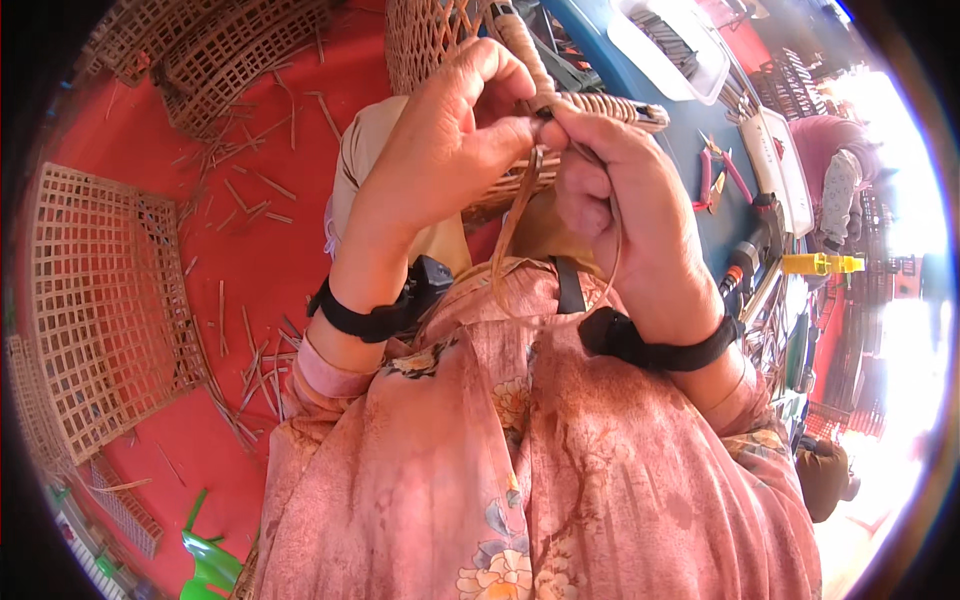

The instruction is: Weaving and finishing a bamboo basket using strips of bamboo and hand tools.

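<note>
Close together in front of me, both hands work at a dark frame whose bars are wrapped in tan cane strip [603, 105]. My left hand [455, 145] is closed, thumb and forefinger pinching at the strip where the bars meet. On the other side, my right hand [635, 190] has its thumb pressed to the joint and its other fingers curled. A loose flat cane strip [508, 235] loops down from between the hands toward my lap. Behind them shows part of a woven basket [425, 45]. The exact grip points are partly hidden by the fingers.
A blue table [690, 130] at the right bears a white tray [705, 75], pink-handled pliers [710, 180] and a power drill [745, 255]. Woven lattice panels [115, 300] and cane scraps lie on the red floor. Another person [835, 165] is at the far right.
</note>
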`<state>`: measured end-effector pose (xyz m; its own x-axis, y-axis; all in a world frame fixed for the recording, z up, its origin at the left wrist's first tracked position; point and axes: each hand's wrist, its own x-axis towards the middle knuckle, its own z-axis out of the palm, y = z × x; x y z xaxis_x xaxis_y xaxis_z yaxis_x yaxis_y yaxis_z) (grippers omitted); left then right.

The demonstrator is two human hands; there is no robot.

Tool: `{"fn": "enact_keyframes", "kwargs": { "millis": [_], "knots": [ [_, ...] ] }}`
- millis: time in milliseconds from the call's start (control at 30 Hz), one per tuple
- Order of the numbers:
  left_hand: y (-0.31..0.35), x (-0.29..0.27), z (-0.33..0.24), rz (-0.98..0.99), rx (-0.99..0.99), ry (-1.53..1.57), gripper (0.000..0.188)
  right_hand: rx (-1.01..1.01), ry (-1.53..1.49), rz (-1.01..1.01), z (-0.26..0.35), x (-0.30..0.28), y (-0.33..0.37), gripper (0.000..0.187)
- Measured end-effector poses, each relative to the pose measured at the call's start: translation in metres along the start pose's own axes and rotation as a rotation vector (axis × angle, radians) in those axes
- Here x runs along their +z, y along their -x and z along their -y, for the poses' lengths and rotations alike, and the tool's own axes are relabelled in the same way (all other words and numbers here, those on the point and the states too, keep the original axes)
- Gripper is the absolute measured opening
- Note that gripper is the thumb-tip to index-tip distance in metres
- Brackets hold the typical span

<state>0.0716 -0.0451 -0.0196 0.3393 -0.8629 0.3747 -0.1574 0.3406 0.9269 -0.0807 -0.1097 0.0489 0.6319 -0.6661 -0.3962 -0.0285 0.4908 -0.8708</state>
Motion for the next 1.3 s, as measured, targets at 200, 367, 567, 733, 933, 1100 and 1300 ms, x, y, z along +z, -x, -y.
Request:
{"fn": "enact_keyframes", "kwargs": {
  "millis": [200, 367, 567, 733, 933, 1100, 1300],
  "knots": [
    [0.001, 0.001, -0.001, -0.021, 0.029, -0.068, 0.019, 0.04, -0.073, 0.037, -0.002, -0.004, -0.004, 0.025],
    [0.001, 0.004, -0.003, -0.013, 0.043, -0.064, 0.019, -0.017, 0.141, 0.014, 0.001, -0.011, 0.004, 0.029],
    [0.001, 0.004, -0.01, -0.012, 0.035, -0.117, 0.018, -0.07, 0.102, -0.025, -0.004, -0.016, 0.006, 0.024],
    [0.002, 0.006, -0.014, -0.022, -0.008, -0.088, 0.017, -0.166, 0.151, -0.059, -0.01, -0.015, 0.0, 0.022],
    [0.001, 0.008, -0.013, -0.006, -0.059, -0.012, 0.016, -0.189, 0.153, -0.078, -0.012, -0.011, -0.002, 0.022],
    [0.001, 0.008, -0.01, -0.019, -0.077, -0.052, 0.016, -0.219, 0.084, -0.077, -0.018, -0.009, -0.004, 0.024],
    [0.0, 0.006, -0.01, -0.025, -0.063, -0.054, 0.016, -0.238, 0.196, -0.094, -0.015, -0.012, -0.002, 0.026]
  ]
}}
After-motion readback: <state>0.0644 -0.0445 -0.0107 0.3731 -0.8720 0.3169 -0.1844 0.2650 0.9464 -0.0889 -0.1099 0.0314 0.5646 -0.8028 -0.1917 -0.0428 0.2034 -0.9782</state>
